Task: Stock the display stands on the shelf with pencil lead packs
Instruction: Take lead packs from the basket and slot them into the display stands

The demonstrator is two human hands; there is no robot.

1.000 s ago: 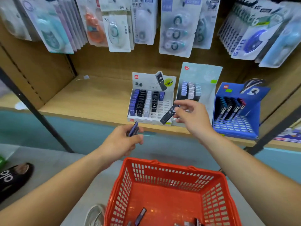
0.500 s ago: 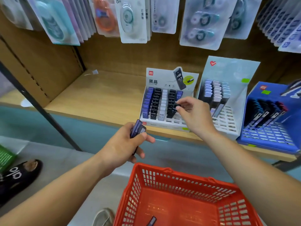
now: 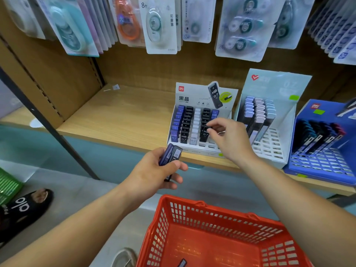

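Observation:
The white display stand (image 3: pixel 193 94) on the wooden shelf (image 3: pixel 119 116) holds columns of blue, black and white HB 0.7 lead packs. My right hand (image 3: pixel 230 140) reaches over its right side. Thumb and forefinger pinch the top of a black lead pack (image 3: pixel 204 133) that stands at the front of the fourth column. Below the shelf edge, my left hand (image 3: pixel 156 173) grips two more lead packs (image 3: pixel 170 154), one blue and one black. A single pack (image 3: pixel 182 263) lies in the red basket (image 3: pixel 213 212) beneath my arms.
A pale stand (image 3: pixel 277 87) with lilac and grey packs and a blue stand (image 3: pixel 325 166) with dark packs sit to the right. Correction tape cards (image 3: pixel 160 27) hang above the shelf. A person's black slipper (image 3: pixel 23 207) and a green basket (image 3: pixel 7 186) are on the floor, left.
My right hand carried the black pack from in front of the shelf into the white stand's fourth column, where it now stands upright. My left hand rose slightly with its packs.

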